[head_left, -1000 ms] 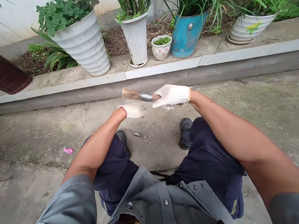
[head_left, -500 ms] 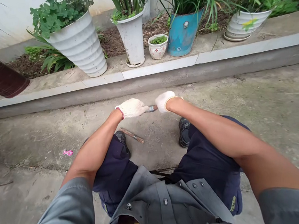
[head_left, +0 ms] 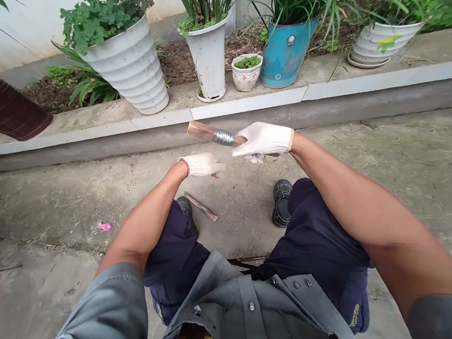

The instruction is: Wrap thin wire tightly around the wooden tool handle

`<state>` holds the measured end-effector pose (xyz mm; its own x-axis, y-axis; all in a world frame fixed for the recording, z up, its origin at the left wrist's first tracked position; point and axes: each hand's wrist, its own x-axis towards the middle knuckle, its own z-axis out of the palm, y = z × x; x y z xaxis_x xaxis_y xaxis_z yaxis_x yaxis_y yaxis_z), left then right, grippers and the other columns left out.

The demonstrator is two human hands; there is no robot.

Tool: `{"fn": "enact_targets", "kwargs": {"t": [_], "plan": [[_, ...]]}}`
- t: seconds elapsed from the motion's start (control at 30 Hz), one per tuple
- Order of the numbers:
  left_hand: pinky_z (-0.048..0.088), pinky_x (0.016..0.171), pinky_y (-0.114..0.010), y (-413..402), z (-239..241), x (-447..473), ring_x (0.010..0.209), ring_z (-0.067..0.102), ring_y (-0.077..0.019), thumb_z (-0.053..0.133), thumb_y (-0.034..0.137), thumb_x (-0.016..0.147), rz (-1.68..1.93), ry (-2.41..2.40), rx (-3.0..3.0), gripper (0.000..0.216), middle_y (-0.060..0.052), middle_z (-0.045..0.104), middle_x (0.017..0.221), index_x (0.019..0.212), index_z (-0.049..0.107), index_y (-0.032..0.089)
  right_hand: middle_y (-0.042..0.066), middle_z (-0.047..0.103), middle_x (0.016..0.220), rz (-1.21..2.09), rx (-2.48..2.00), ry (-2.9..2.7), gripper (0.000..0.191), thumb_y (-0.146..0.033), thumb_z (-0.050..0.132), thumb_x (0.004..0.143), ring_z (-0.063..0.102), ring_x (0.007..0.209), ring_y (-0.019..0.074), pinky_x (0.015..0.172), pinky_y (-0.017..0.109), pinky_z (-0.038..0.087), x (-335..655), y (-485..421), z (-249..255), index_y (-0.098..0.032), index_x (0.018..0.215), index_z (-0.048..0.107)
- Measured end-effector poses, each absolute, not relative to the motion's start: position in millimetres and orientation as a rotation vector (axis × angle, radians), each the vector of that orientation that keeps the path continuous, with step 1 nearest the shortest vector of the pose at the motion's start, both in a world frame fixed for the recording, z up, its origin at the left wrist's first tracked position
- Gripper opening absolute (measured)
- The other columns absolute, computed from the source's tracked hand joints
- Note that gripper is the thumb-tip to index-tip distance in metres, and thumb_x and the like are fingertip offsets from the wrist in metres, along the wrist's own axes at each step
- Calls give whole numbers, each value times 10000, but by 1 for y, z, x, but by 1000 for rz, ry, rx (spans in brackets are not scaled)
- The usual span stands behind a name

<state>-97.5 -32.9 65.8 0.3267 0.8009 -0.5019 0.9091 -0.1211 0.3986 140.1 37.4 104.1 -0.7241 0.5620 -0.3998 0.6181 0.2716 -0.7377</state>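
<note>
My right hand [head_left: 266, 141], in a white knit glove, is closed round one end of a wooden stick [head_left: 201, 130]. Silver wire [head_left: 224, 137] is wound in a tight coil about the stick's middle, and its free end points left. Below and left of it, apart from the stick, is my gloved left hand [head_left: 202, 165]. Its fingers stretch to the right, somewhat smeared by motion; a small brown patch shows under them, too unclear to name. A second wooden stick [head_left: 201, 207], also with wire round it, lies on the concrete by my left shoe.
Potted plants line a low ledge [head_left: 256, 99] ahead: a ribbed white pot [head_left: 128, 66], a tall white pot [head_left: 210, 57], a small patterned pot [head_left: 245, 79] and a blue bucket [head_left: 287, 53]. A pink object [head_left: 104, 226] lies on the ground at left.
The stick has risen in my right hand and now shows its wire coil and free end. My left hand has come off it and is now below it.
</note>
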Motion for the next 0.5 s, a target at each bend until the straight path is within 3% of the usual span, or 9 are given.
{"fn": "enact_targets", "kwargs": {"t": [0.13, 0.33, 0.5], "plan": [[424, 679, -306, -25, 62, -101, 712, 581, -195, 593, 515, 941, -209, 1620, 1981, 387, -54, 739, 810, 905, 805, 193, 12, 678, 669, -1511, 793, 2299, 379, -480, 859, 872, 607, 551, 123, 497, 224, 472, 141, 32, 97, -178, 887, 631], [417, 706, -311, -21, 62, -99, 784, 614, -220, 440, 468, 1001, -262, 1629, 2087, 461, -69, 761, 895, 931, 810, 203, -13, 662, 687, -1411, 635, 2152, 474, -566, 892, 763, 627, 567, 131, 489, 218, 483, 136, 30, 74, -177, 894, 655], [417, 713, -321, -23, 67, -96, 773, 625, -227, 393, 494, 1015, -194, 1688, 2128, 524, -95, 773, 914, 930, 811, 188, 22, 653, 664, -1069, 690, 2154, 344, -474, 817, 789, 637, 564, 177, 534, 275, 499, 123, 22, 59, -169, 844, 668]]}}
